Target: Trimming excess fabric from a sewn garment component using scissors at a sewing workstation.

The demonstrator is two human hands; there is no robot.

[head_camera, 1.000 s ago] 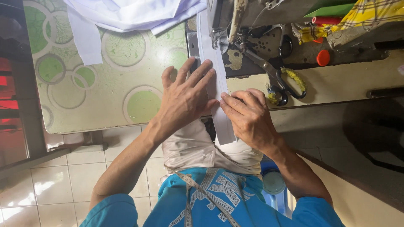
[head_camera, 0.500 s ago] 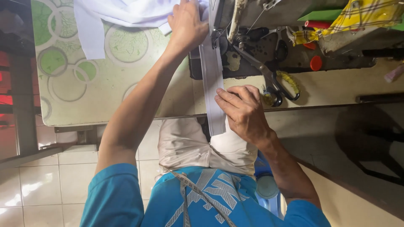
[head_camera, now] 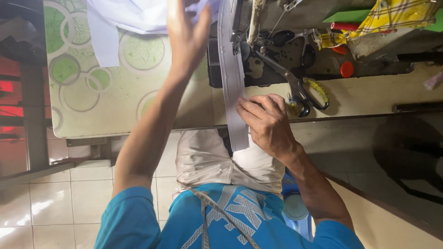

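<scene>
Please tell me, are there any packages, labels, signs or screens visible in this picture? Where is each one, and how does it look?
None can be made out: no package, label, sign or screen shows.
The nearest to print is the table cover, pale with green circle patterns, left of the sewing machine.
Shirt: blue with a white net pattern, bottom middle; no label visible.

The left hand (head_camera: 187,32) has left the white strip (head_camera: 232,87) for the white cloth (head_camera: 138,14).

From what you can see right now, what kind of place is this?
Probably a small tailoring or sewing workplace. A sewing machine stands on the table, a white fabric strip runs under its needle area, held by the right hand, and scissors lie beside it.
</scene>
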